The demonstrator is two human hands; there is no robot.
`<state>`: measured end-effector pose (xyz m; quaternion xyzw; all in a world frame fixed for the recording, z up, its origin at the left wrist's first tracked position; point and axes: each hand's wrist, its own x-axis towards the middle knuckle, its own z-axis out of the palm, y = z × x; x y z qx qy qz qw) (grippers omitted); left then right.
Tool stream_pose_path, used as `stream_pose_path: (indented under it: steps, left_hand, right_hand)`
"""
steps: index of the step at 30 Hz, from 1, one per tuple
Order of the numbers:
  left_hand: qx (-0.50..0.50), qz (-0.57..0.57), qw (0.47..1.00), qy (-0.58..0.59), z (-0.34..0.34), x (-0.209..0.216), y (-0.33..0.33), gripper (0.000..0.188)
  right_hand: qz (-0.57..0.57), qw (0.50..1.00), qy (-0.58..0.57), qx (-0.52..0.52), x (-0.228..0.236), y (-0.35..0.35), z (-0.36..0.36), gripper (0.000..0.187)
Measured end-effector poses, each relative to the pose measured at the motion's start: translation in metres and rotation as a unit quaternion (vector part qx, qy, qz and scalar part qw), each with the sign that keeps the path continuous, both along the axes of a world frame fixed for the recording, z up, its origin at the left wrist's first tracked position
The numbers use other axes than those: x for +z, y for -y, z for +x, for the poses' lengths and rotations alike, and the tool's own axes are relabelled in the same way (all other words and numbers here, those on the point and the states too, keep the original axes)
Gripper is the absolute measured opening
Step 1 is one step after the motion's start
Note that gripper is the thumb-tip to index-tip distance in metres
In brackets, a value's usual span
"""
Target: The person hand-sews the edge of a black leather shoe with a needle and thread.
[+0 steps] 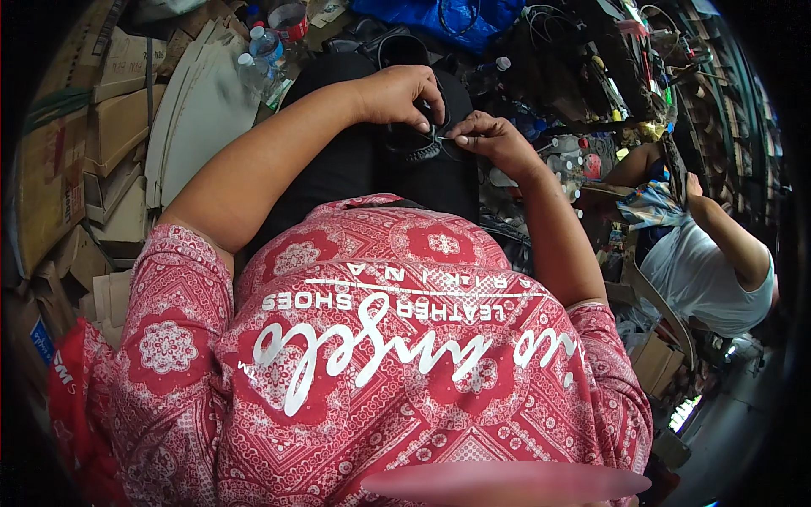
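A black piece that looks like a shoe [414, 153], with a ridged, stitched-looking edge, rests over my dark-trousered lap near the knees. My left hand [404, 95] bends over it, fingers curled down and thumb against the black material; what its fingertips grip is hidden. On the other side, my right hand [494, 140] pinches a thin pale strand [443, 139] between thumb and forefinger. The strand runs toward the black piece beside my left fingertips. Whether it is thread or a needle is too small to tell.
Flattened cardboard [122, 127] and pale curved sheets [196, 110] are stacked at left. Plastic bottles [265, 46] stand past my left forearm. A blue plastic bag [481, 24] lies at the far side. Small bottles and clutter fill the right, where another person in a white shirt [708, 275] sits.
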<state>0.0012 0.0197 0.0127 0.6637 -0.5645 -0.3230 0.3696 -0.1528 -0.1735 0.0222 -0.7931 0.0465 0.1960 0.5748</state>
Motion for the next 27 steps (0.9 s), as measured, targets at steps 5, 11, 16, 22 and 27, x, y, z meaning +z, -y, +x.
stream_pose_path:
  steps: [5,11,16,22,27]
  left_hand:
    - [0.0,0.01,1.0,0.012,-0.001,0.002,0.0,0.029]
    - [0.008,-0.006,1.0,0.002,-0.002,-0.001,-0.002,0.03]
    - [0.008,-0.005,1.0,0.003,-0.004,-0.001,-0.001,0.03]
    - [0.009,-0.008,1.0,0.003,-0.003,-0.001,-0.005,0.03]
    - [0.016,-0.015,1.0,0.004,-0.005,-0.003,-0.004,0.03]
  right_hand:
    - [-0.004,0.998,0.038,-0.044,-0.008,-0.008,-0.007,0.015]
    - [0.005,0.999,0.021,-0.023,-0.005,0.003,-0.006,0.016]
    - [0.003,0.999,0.031,-0.02,-0.006,0.002,-0.006,0.015]
    - [0.0,0.998,0.049,-0.046,-0.008,-0.008,-0.01,0.015]
    - [0.022,0.999,0.015,-0.029,-0.004,0.002,-0.007,0.015]
